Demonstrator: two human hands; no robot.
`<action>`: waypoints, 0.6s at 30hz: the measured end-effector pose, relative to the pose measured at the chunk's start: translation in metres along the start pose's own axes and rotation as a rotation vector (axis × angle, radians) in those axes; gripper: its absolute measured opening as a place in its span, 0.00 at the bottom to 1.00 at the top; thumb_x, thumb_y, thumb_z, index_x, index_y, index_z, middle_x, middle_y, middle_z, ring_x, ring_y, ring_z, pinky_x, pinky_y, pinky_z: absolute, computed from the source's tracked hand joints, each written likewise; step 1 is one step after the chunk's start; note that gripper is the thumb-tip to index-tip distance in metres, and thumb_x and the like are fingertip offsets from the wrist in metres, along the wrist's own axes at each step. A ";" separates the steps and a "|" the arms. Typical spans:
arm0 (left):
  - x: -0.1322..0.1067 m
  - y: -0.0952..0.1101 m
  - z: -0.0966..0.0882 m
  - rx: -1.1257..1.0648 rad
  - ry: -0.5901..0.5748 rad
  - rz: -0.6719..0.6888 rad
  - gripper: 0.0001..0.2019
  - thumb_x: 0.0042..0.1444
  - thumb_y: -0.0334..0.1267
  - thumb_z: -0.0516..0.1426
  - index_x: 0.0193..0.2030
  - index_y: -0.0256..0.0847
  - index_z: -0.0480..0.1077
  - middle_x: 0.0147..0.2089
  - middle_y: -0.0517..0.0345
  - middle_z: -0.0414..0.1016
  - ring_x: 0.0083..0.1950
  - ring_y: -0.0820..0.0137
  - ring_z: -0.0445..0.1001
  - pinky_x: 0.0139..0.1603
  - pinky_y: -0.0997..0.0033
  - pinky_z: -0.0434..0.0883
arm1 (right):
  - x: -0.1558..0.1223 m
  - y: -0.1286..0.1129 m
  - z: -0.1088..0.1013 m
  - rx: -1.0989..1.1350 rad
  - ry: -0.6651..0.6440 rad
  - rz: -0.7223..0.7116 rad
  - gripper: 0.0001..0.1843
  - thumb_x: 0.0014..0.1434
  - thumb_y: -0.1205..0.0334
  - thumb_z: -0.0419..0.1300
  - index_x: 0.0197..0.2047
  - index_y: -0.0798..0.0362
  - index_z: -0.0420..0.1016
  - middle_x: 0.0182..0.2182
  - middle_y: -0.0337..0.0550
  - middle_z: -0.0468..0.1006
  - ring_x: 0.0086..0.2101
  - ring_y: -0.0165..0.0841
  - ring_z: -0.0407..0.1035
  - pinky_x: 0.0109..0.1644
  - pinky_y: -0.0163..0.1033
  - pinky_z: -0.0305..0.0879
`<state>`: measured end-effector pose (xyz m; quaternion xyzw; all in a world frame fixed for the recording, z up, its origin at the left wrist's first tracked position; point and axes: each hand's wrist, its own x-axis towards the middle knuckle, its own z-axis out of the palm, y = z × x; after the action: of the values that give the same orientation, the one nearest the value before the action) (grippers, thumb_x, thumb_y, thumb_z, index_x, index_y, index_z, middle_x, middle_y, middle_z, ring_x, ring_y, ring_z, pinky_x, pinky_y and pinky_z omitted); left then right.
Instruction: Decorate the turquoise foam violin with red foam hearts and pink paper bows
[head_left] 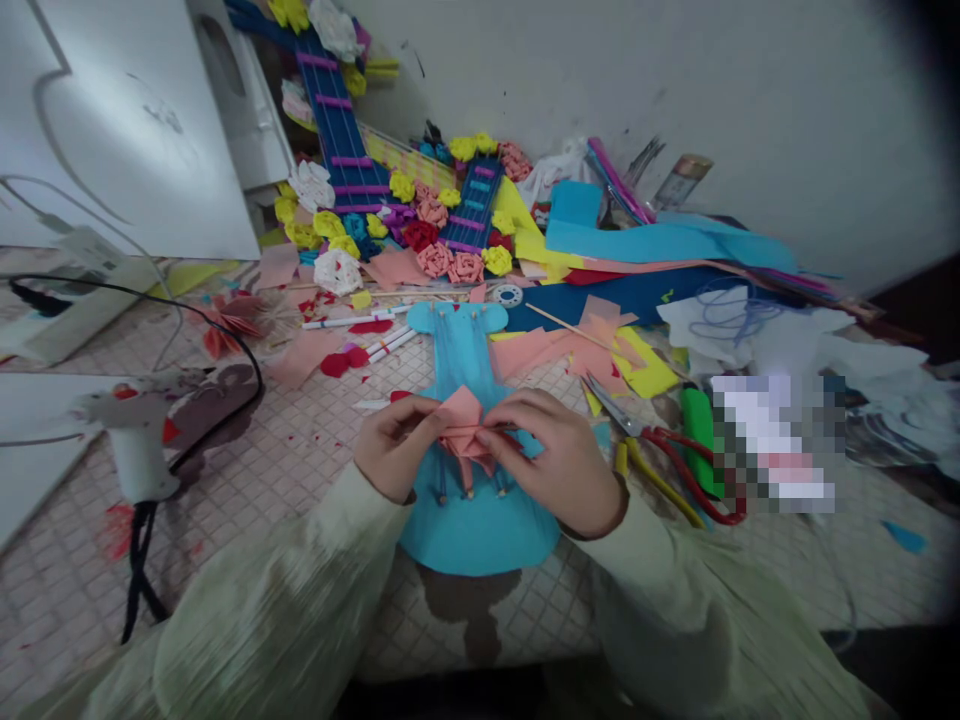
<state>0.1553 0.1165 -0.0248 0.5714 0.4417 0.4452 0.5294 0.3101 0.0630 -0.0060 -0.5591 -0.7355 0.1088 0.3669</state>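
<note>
A folded piece of pink paper (pixel 463 422) is pinched between both my hands, just above a light blue guitar-shaped foam cutout (pixel 465 520) lying flat on the tiled floor. My left hand (pixel 394 445) grips the paper's left side with curled fingers. My right hand (pixel 551 455) pinches its right side, fingers pressed together over the fold. Thin strings run along the cutout's neck (pixel 461 345), under the paper. Both cream sleeves reach in from the bottom edge.
A white glue gun (pixel 139 440) with a black cord stands at the left. Red-handled scissors (pixel 660 440) and a green tool (pixel 699 425) lie to the right. Paper roses (pixel 442 255), blue guitar models, foam sheets (pixel 660 240) and scraps crowd the back by the wall.
</note>
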 end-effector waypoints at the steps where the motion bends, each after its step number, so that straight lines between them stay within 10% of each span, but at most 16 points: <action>1: 0.001 0.000 -0.001 0.009 0.003 -0.007 0.03 0.41 0.32 0.58 0.21 0.38 0.71 0.20 0.63 0.71 0.23 0.76 0.67 0.25 0.78 0.65 | 0.000 0.000 0.000 -0.004 0.000 -0.008 0.04 0.54 0.65 0.55 0.29 0.54 0.70 0.28 0.43 0.71 0.32 0.32 0.66 0.36 0.38 0.63; 18: 0.006 0.002 -0.001 -0.006 0.025 -0.045 0.03 0.39 0.33 0.58 0.19 0.38 0.72 0.20 0.62 0.72 0.23 0.74 0.68 0.24 0.76 0.65 | -0.003 0.000 0.002 -0.044 -0.024 -0.015 0.05 0.55 0.66 0.54 0.30 0.54 0.70 0.30 0.42 0.72 0.32 0.31 0.66 0.35 0.36 0.64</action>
<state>0.1558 0.1223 -0.0229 0.5540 0.4598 0.4416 0.5354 0.3086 0.0612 -0.0087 -0.5604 -0.7461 0.0964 0.3464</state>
